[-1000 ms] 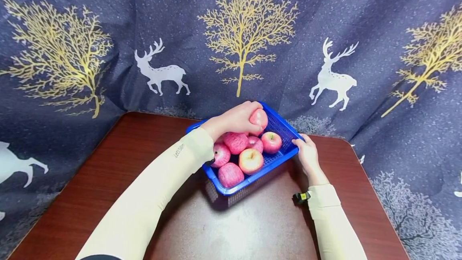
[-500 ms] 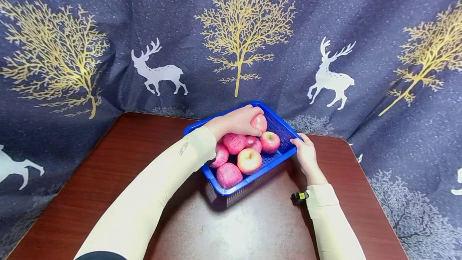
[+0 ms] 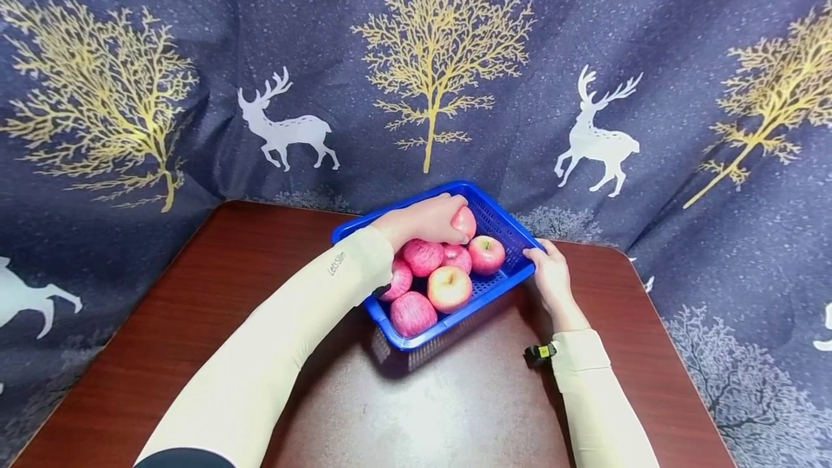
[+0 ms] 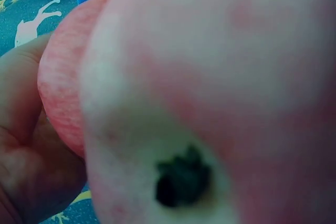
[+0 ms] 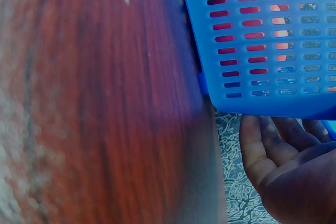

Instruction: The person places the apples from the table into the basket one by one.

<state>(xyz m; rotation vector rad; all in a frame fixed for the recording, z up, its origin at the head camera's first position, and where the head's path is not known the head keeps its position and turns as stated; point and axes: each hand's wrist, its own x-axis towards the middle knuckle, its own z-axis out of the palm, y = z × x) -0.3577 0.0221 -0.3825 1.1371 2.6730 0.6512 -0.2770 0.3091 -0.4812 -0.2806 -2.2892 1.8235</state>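
A blue perforated plastic basket [image 3: 477, 307] stands at an angle near the far side of the table and holds several red apples. My left hand [image 3: 422, 221] reaches over its back left side and grips a red apple [image 3: 464, 224] inside it. In the left wrist view, a blurred apple [image 4: 210, 66] fills most of the frame, with another apple [image 4: 63, 77] beside the fingers. At the basket's right corner, my right hand [image 3: 552, 280] pinches the rim, thumb on top. The right wrist view shows fingers [image 5: 257, 145] curled up under the rim. A yellowish apple [image 3: 449, 289] lies near the front.
The brown wooden table [image 3: 195, 287] extends around the basket, with glare on its near middle. Right behind its far edge hangs a dark blue cloth [image 3: 377, 56] printed with deer and trees. A small black device [image 3: 539, 354] is on the right wrist.
My left hand has sunk a little lower into the basket with the apple in its grip. The right hand keeps its hold on the rim, and the basket stays nearly in place.
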